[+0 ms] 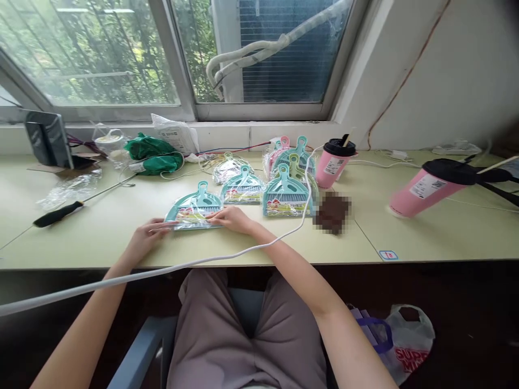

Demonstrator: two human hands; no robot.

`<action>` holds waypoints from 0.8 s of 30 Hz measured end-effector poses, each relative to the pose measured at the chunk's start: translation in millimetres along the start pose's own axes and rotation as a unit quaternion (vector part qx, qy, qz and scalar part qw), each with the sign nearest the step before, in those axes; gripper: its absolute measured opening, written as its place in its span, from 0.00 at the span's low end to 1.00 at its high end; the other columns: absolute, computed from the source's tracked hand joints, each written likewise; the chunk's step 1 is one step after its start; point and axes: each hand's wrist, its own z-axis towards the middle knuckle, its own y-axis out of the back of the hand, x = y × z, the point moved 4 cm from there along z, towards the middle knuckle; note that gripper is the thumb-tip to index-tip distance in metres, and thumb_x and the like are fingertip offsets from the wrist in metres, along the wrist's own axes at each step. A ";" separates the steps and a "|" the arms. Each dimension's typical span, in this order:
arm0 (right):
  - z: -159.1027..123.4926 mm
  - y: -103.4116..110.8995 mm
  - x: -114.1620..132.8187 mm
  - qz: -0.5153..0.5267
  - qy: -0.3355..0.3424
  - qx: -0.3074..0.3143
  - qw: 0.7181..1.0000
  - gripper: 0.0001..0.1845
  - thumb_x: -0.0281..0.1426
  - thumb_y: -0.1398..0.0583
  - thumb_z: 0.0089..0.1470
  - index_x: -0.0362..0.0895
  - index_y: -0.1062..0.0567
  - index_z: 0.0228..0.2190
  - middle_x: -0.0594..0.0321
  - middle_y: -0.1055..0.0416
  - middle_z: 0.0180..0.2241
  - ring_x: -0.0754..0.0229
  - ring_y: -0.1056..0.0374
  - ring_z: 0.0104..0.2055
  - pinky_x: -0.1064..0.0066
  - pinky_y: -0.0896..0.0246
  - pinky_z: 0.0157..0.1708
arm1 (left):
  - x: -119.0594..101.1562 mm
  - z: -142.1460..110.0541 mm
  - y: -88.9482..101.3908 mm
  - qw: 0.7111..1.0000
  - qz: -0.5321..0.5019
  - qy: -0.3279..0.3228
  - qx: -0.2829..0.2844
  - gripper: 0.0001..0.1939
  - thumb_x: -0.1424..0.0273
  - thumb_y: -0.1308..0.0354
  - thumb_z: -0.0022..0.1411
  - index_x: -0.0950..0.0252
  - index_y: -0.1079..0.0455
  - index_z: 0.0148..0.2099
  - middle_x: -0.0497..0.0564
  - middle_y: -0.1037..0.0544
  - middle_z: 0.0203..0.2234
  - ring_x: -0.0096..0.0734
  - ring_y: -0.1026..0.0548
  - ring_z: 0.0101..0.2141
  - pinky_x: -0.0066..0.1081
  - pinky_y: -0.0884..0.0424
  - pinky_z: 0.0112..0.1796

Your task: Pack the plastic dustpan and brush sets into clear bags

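Note:
A small light-blue dustpan and brush set point(194, 209) in clear plastic lies on the table, its handle pointing to the window. The fingers of my left hand point(148, 237) close on its lower left corner. At the lower right corner, my right hand point(233, 219) pinches the wrapped edge. Just behind it is another blue dustpan set point(243, 186). To the right lies a blue set point(286, 194), with green, blue and pink sets point(298, 156) behind it. A pale set point(231, 167) lies farther back.
A white cable point(243, 251) crosses in front of me, over my right forearm. Pink lidded cups point(330, 167) stand on the right. A black-handled rod point(60, 213), green bag point(152, 154) and dark stand point(48, 140) are on the left. The table edge point(357, 263) is close.

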 end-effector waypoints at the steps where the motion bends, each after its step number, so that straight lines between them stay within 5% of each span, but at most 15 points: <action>1: -0.6 0.2 -0.1 0.007 -0.010 -0.005 1.000 0.11 0.35 0.40 0.61 0.52 0.17 0.36 0.66 0.21 0.46 0.57 0.24 0.47 0.67 0.37 0.51 | -1.2 -0.9 0.2 1.000 -0.020 -0.007 -0.007 0.08 0.68 0.31 0.46 0.62 0.19 0.33 0.54 0.21 0.46 0.45 0.27 0.50 0.26 0.29 0.46; 7: 1.0 -5.3 3.0 -0.021 -0.070 -0.061 0.995 0.06 0.35 0.35 0.55 0.49 0.17 0.34 0.64 0.19 0.41 0.57 0.23 0.42 0.71 0.34 0.40 | -1.4 -8.8 -5.9 0.996 -0.081 0.027 -0.029 0.14 0.60 0.28 0.43 0.63 0.20 0.30 0.57 0.20 0.47 0.52 0.28 0.53 0.36 0.32 0.53; 12: 2.1 -8.3 2.6 -0.032 -0.090 -0.105 0.990 0.17 0.30 0.33 0.52 0.50 0.23 0.45 0.60 0.30 0.56 0.61 0.24 0.40 0.71 0.33 0.37 | -1.6 -4.2 -10.4 0.991 -0.074 0.067 -0.090 0.12 0.63 0.28 0.42 0.66 0.22 0.28 0.56 0.18 0.32 0.45 0.22 0.41 0.32 0.29 0.43; 17: 2.2 -10.7 1.0 -0.074 -0.117 -0.114 0.984 0.06 0.32 0.36 0.54 0.46 0.22 0.36 0.56 0.35 0.56 0.59 0.27 0.40 0.64 0.32 0.42 | 14.0 8.2 -13.8 0.989 -0.053 0.059 -0.127 0.13 0.64 0.28 0.41 0.64 0.25 0.29 0.53 0.19 0.28 0.41 0.22 0.37 0.29 0.29 0.39; 21: 2.5 -9.9 -9.7 -0.044 -0.161 -0.176 0.970 0.29 0.32 0.31 0.46 0.44 0.28 0.51 0.48 0.43 0.58 0.48 0.36 0.57 0.58 0.36 0.53 | 21.7 16.7 -9.2 0.993 -0.007 0.052 -0.107 0.31 0.62 0.30 0.42 0.60 0.32 0.50 0.50 0.19 0.35 0.40 0.21 0.38 0.33 0.27 0.38; 24: 2.8 -10.3 -30.8 0.032 -0.236 -0.191 0.952 0.45 0.34 0.28 0.39 0.40 0.35 0.58 0.43 0.43 0.58 0.45 0.37 0.57 0.55 0.38 0.56 | 20.8 25.3 -6.2 0.994 -0.011 0.099 -0.037 0.38 0.61 0.31 0.43 0.63 0.35 0.57 0.51 0.20 0.33 0.39 0.21 0.33 0.33 0.27 0.33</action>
